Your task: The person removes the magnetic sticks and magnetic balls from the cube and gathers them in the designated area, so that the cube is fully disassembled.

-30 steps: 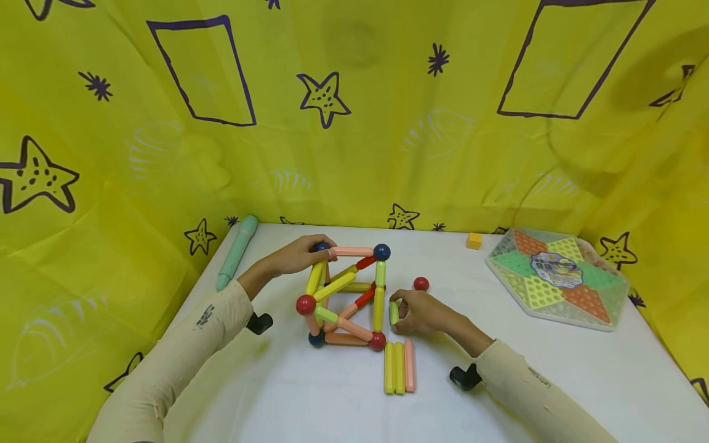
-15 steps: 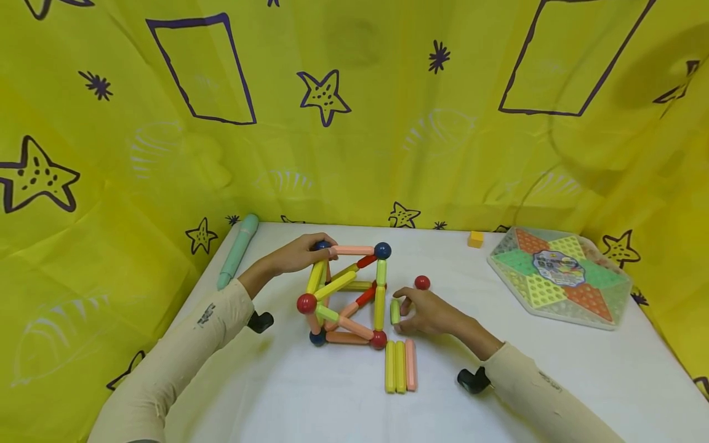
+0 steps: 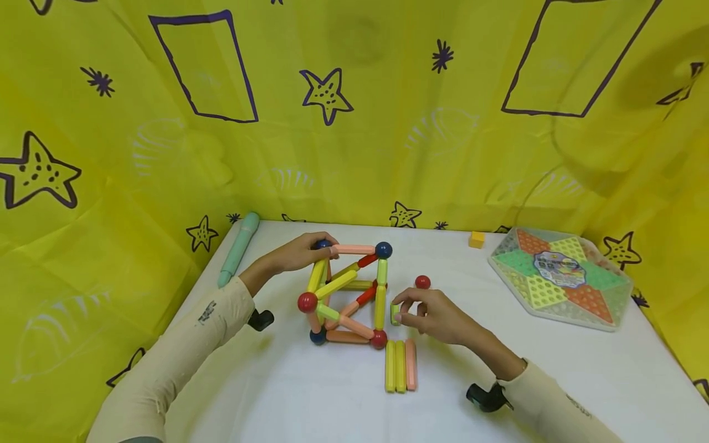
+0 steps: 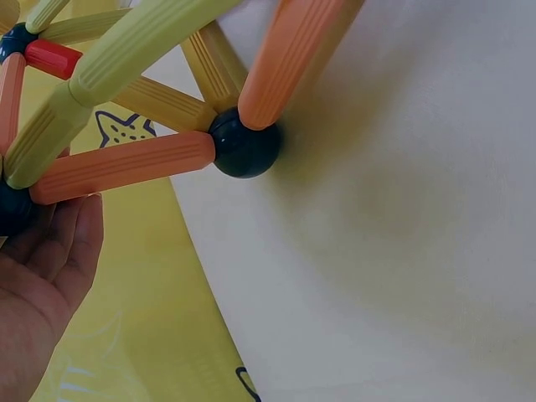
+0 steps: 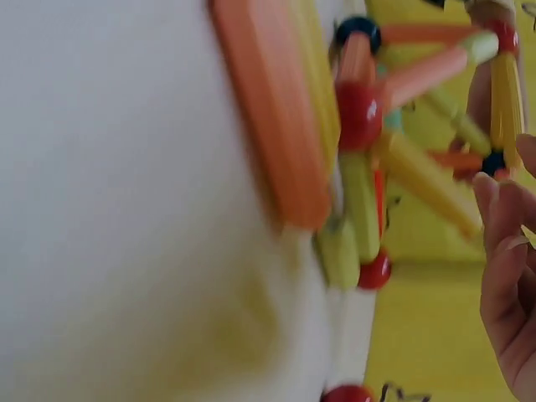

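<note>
A frame of magnetic sticks and balls point(image 3: 346, 337) stands on the white table, in pink, yellow, green and red with blue and red balls. My left hand point(image 3: 304, 251) holds its rear upper left corner, fingers around a blue ball point(image 4: 12, 209); the grip is partly hidden. My right hand point(image 3: 434, 314) hovers right of the frame, fingers bent loosely with nothing seen between them. Just beyond its fingertips a short light-green stick point(image 5: 337, 255) lies on the table, apart from the hand in the right wrist view. Two yellow sticks point(image 3: 396, 367) and a pink stick point(image 3: 410, 365) lie nearer.
A loose red ball point(image 3: 423, 282) sits behind the right hand. At the back are a small yellow cube point(image 3: 476, 239) and, further right, a hexagonal game board box point(image 3: 559, 277). A mint-green tube point(image 3: 239, 249) lies at the left edge. Yellow printed cloth point(image 3: 354, 160) surrounds the table.
My right hand has released the short light-green stick, and it has risen and drawn back a little to the right. The left hand stays on the frame's corner.
</note>
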A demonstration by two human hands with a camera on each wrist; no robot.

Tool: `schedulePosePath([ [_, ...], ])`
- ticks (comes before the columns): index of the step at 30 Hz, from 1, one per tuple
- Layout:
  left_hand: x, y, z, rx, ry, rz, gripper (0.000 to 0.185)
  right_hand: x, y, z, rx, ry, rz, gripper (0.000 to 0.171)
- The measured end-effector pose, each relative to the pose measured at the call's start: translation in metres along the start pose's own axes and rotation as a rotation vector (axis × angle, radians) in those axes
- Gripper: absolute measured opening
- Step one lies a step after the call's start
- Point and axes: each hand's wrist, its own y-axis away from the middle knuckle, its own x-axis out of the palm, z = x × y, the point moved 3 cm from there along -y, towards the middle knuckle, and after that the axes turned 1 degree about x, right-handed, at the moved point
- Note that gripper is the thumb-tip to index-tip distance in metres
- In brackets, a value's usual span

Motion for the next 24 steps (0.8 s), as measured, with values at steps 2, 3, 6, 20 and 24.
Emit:
schedulePosePath([
  [2,-0.001,0.000,0.000,0.002,0.000,-0.001,0.032,0.010,-0.003,0.012,-0.043,-0.037,0.005,0.023],
  [3,-0.001,0.001,0.001,0.001,0.001,-0.002,0.032,0.015,-0.005,0.017,-0.052,-0.052,0.009,0.022],
  [6,-0.002,0.001,0.001,0.000,0.002,-0.002,0.032,0.033,-0.013,0.027,-0.051,-0.106,0.040,0.025],
  [20,-0.001,0.001,-0.002,-0.001,0.018,0.000,0.032,0.068,-0.044,0.037,0.031,-0.196,0.180,0.031],
  [24,-0.001,0.001,-0.003,-0.007,0.014,0.001,0.033,0.070,-0.048,0.035,0.016,-0.168,0.180,0.027],
])
